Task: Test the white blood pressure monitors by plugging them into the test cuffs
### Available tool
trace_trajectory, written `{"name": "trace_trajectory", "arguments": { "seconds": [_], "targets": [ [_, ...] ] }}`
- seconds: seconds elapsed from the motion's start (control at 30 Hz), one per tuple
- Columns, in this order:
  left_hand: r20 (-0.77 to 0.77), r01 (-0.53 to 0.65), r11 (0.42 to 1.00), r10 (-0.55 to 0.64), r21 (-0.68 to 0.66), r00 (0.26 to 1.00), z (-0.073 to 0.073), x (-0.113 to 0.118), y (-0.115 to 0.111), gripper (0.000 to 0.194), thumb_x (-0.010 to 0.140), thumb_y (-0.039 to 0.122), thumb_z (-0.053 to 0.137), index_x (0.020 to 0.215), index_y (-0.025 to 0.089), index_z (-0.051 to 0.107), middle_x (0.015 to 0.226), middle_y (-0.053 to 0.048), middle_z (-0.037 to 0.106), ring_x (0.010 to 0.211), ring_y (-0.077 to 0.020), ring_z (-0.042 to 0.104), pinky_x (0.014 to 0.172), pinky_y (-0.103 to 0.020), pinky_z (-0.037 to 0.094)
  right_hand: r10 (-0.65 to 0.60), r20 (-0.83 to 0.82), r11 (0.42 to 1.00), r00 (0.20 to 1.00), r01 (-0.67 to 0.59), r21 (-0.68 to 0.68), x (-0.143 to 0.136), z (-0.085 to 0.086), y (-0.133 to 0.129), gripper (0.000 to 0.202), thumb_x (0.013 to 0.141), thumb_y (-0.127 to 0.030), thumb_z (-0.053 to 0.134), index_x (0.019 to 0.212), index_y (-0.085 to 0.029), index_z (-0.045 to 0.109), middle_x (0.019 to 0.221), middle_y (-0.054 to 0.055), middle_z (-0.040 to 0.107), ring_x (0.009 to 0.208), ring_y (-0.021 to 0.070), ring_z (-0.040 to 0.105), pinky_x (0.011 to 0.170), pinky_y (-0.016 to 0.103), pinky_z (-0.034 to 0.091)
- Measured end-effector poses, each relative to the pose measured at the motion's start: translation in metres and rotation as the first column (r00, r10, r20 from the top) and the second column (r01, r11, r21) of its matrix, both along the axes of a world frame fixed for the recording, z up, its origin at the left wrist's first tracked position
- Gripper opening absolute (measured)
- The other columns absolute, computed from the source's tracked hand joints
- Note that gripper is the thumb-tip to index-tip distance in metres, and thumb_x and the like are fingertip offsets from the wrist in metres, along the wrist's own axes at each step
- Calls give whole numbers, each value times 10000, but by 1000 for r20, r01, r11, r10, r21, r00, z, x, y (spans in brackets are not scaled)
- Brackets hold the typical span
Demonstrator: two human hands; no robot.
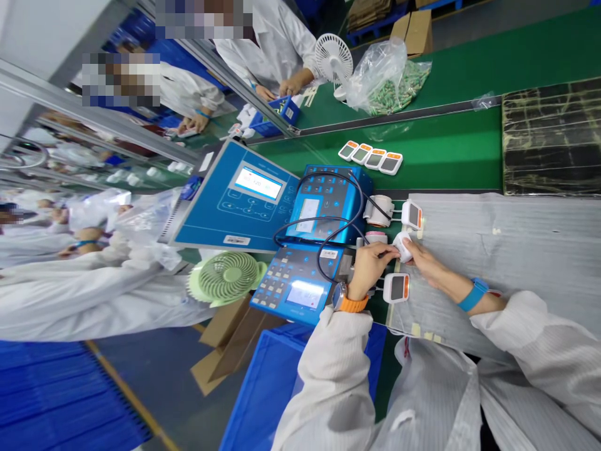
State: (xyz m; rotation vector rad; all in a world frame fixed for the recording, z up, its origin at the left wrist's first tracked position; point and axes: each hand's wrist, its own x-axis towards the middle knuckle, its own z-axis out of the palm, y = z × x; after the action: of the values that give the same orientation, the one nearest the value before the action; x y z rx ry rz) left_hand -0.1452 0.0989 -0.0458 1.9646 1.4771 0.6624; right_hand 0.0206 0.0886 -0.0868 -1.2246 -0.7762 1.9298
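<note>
My right hand (pixel 425 261), with a blue wristband, grips a small white device (pixel 402 247) at the edge of the grey mat. My left hand (pixel 370 266), wearing a watch with an orange strap, has its fingers pinched against that device's left side; what lies between the fingertips is too small to make out. Two similar white devices with a dark screen and orange button lie on either side: one (pixel 412 215) beyond my hands, one (pixel 397 288) nearer my body. White cylinders (pixel 379 211) stand left of them, partly hidden by my left hand.
Blue testers (pixel 310 216) with dark cables and a large blue instrument (pixel 239 194) stand to the left. Several white devices (pixel 370 156) lie in a row behind. A green fan (pixel 228 275), a blue bin (pixel 263 382) and a dark taped block (pixel 549 138) surround the bench. Co-workers sit opposite.
</note>
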Motion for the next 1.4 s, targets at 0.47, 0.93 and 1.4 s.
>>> {"name": "trace_trajectory", "arguments": {
  "seconds": [0.47, 0.93, 1.4],
  "targets": [
    [-22, 56, 998, -56, -12, 998, -3, -3, 2, 189, 929, 236, 640, 779, 219, 755, 851, -28, 775, 786, -188, 721, 782, -328, 573, -1, 135, 995, 991, -13, 96, -12, -1, -5, 604, 1024, -585, 390, 1541, -273, 403, 1520, 66, 478, 1423, 243, 410, 1195, 426, 323],
    [-261, 157, 977, -190, -143, 947, 13, -6, 2, 766, 812, 333, 816, 1469, 249, 432, 1132, -64, 728, 902, -240, 713, 792, -326, 553, 128, 798, 727, 589, -603, 329, 31, 13, -57, 467, 891, -103, 538, 1353, -151, 586, 1424, 172, 486, 1325, 324, 466, 1107, 479, 427],
    [-566, 144, 984, -61, 103, 822, -14, -33, -73, 96, 928, 243, 706, 908, 290, 788, 906, -9, 791, 870, -258, 624, 845, -452, 332, 231, 878, 707, 420, -692, 145, 54, 45, -44, 586, 730, -335, 844, 1247, -188, 612, 1208, 112, 580, 775, 218, 634, 666, 332, 503]
  ]
}}
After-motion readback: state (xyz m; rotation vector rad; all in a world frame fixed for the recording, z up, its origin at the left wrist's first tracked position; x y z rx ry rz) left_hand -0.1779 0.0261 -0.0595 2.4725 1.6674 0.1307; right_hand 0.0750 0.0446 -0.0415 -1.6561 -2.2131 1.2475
